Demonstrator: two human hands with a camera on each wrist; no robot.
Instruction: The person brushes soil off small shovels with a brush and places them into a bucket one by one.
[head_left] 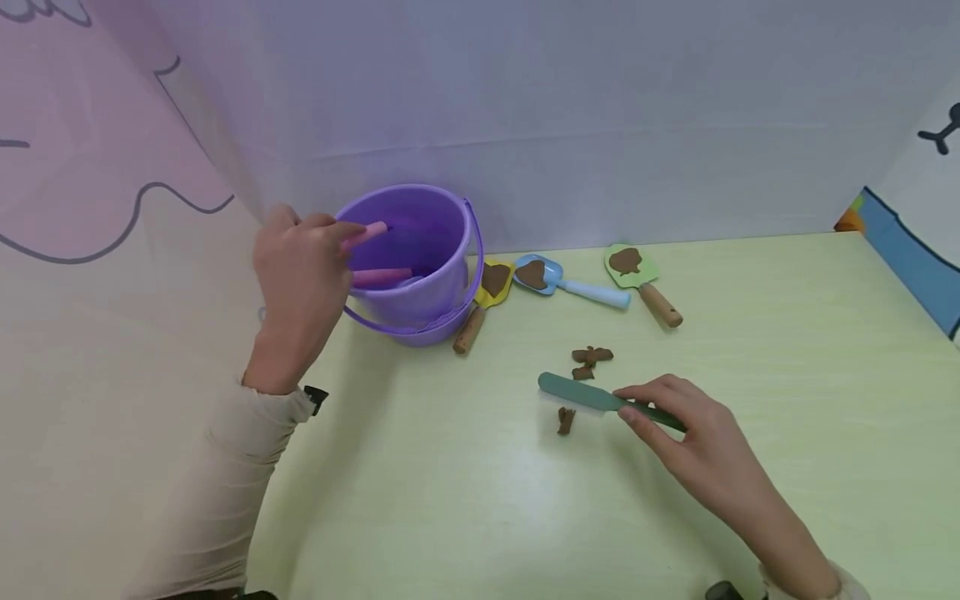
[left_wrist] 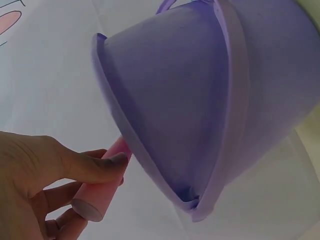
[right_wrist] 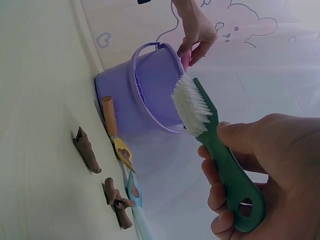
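My left hand [head_left: 296,279] pinches a pink cylindrical handle [left_wrist: 98,194] between thumb and fingers at the rim of a purple bucket [head_left: 423,307]. The far end of that handle is hidden behind the rim in the left wrist view. A darker pink handle [head_left: 384,277] shows inside the bucket, just below the hand. My right hand [head_left: 701,442] holds a green scrub brush [right_wrist: 227,172] by its handle, with its white bristles [right_wrist: 191,107] turned downward. The brush is over the table, near several brown curled pieces [head_left: 592,356].
Beside the bucket lie a yellow shovel [head_left: 504,293], a light blue shovel [head_left: 596,293] and a green shovel [head_left: 660,305], each with a brown patch on its blade. Another brown piece [head_left: 566,421] lies below the brush. A pale cloth wall [head_left: 600,125] stands behind the table.
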